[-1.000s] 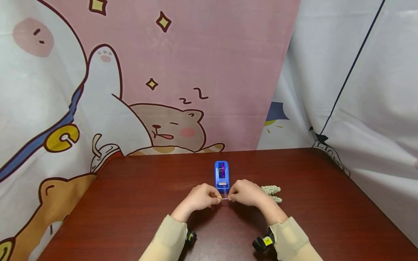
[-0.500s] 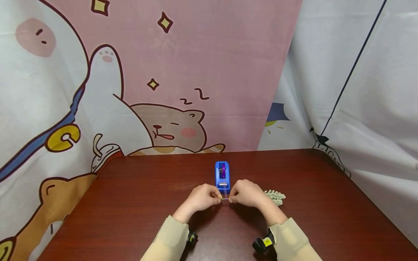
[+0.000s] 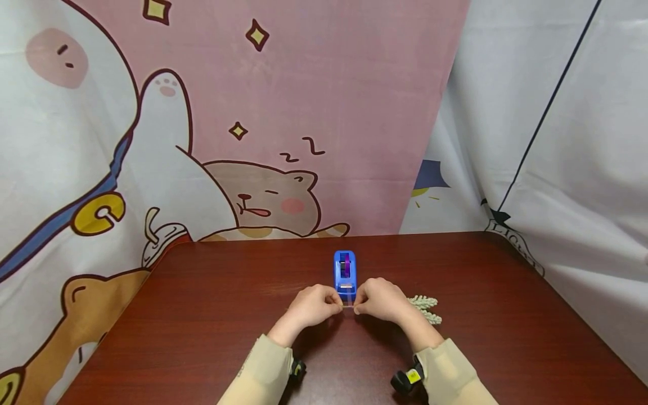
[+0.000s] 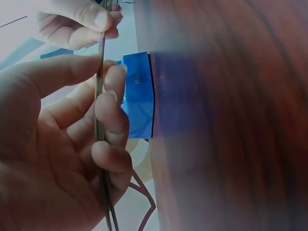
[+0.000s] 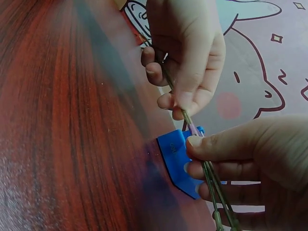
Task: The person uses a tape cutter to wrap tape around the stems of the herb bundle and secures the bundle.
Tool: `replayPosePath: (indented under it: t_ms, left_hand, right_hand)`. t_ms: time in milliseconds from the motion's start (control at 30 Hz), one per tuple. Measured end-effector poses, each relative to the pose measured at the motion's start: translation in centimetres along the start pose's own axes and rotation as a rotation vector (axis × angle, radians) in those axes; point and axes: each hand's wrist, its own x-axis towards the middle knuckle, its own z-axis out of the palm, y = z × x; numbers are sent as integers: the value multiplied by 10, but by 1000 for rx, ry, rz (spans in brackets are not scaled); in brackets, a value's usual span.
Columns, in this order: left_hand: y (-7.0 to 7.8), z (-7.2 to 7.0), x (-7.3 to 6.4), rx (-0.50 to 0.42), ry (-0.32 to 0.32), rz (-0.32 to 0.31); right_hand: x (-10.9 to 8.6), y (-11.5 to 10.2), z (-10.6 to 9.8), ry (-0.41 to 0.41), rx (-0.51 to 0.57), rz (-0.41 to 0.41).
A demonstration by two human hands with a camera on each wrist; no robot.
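Thin green stalks [image 4: 99,82] run across between both hands, a short piece showing in the gap. My left hand [image 3: 316,305] pinches them between thumb and fingers, its other fingers curled round their lower length in the left wrist view. The right hand [image 3: 382,301] pinches the same stalks close by, and their pale green, wheat-like heads [image 3: 424,302] stick out beyond it. Straight ahead stands a blue tape dispenser [image 3: 345,275] with a purple core. A clear strip of tape [image 3: 349,298] spans from its front to the stalks, where a purplish patch shows in the right wrist view.
The dark red-brown wooden table [image 3: 228,337] extends all round the hands. Behind it hangs a pink cartoon cloth [image 3: 364,112], with a white cloth [image 3: 572,140] at the right. Each wrist wears a black camera on a strap.
The pale green heads have turned and shifted slightly, from spread to bunched to spread again, now a little lower. Both hands stay nearly in place; the dispenser has not moved.
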Motion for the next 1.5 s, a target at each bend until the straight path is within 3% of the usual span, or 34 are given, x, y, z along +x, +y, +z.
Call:
replayPosePath:
  t_ms: [167,433,733,1100,1500]
  left_hand:
    - [1,-3,-2,2,-24,-1]
    - [-1,-4,-2,-14,-68,52]
    - [0,-4,-1,-19,-10,54]
    - [0,2,-1,4,64,29]
    - [1,1,-2,23,121,9]
  right_hand:
    - [0,-1,2,21,-27,14]
    - [-1,-1,0,15,-25,25]
    - [-2,-3,-2,13,-41,50]
    - [-2,-2,1,79,-92,32]
    - [1,0,4,99,-58,50]
